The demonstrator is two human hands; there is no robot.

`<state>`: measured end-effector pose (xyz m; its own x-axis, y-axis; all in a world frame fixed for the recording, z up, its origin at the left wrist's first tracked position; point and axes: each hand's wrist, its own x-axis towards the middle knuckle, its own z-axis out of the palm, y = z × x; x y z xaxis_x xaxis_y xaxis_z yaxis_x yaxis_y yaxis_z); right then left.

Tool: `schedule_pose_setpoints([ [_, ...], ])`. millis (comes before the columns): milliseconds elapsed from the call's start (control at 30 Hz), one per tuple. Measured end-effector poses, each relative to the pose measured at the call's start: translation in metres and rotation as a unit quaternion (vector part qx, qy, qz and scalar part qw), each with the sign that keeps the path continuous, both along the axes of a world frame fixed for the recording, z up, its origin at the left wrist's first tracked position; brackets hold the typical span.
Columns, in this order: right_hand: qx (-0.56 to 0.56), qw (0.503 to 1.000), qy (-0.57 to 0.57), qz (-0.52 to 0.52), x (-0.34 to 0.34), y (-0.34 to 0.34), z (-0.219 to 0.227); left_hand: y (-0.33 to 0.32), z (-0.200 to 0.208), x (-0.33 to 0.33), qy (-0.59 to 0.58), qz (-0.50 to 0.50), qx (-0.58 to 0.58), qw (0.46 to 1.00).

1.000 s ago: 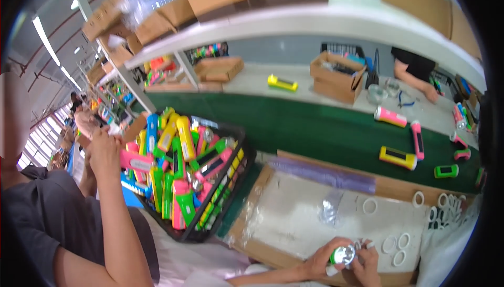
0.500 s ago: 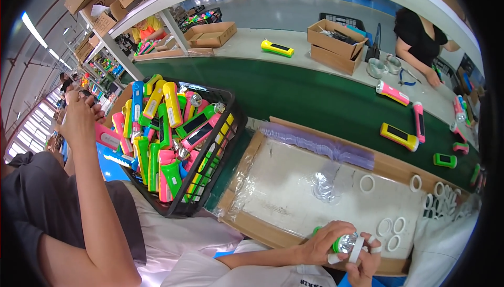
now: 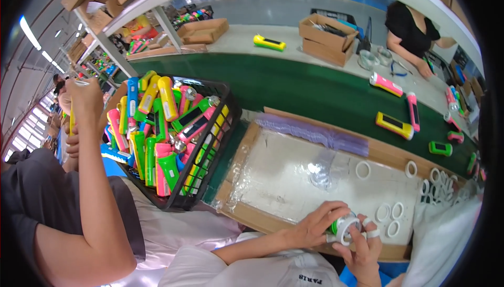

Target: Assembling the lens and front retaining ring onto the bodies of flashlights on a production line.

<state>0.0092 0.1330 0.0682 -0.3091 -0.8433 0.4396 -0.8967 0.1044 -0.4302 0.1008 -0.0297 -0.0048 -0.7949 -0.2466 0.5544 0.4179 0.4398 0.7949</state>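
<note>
My left hand is closed round a green flashlight, its clear lens end turned toward the right. A white ring sits against that end, and my right hand has its fingers on the ring. White wraps cover some of my fingertips. Most of the flashlight's body is hidden by my left hand. Beside my hands, several loose white rings lie in a shallow cardboard tray. Along the tray's far side runs a row of stacked clear purplish discs.
A black crate full of colourful flashlights stands left of the tray. A co-worker's hand holds a yellow item at far left. Several flashlights lie on the green belt. Another person sits across it.
The white ring has come up against the flashlight's lens end, now facing more toward me. The co-worker's pink flashlight is gone from view and a yellow item is in that hand.
</note>
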Motion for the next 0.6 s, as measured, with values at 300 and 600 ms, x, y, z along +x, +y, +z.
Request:
schedule_pose_setpoints([
  [300,-0.033,0.997,0.066,0.003,-0.008,-0.029,0.007,-0.011,0.008,0.004,-0.03,0.046,-0.014,0.998],
  [600,-0.053,0.998,0.023,-0.009,0.001,-0.017,-0.002,0.0,0.024,0.015,-0.012,0.083,-0.191,0.978],
])
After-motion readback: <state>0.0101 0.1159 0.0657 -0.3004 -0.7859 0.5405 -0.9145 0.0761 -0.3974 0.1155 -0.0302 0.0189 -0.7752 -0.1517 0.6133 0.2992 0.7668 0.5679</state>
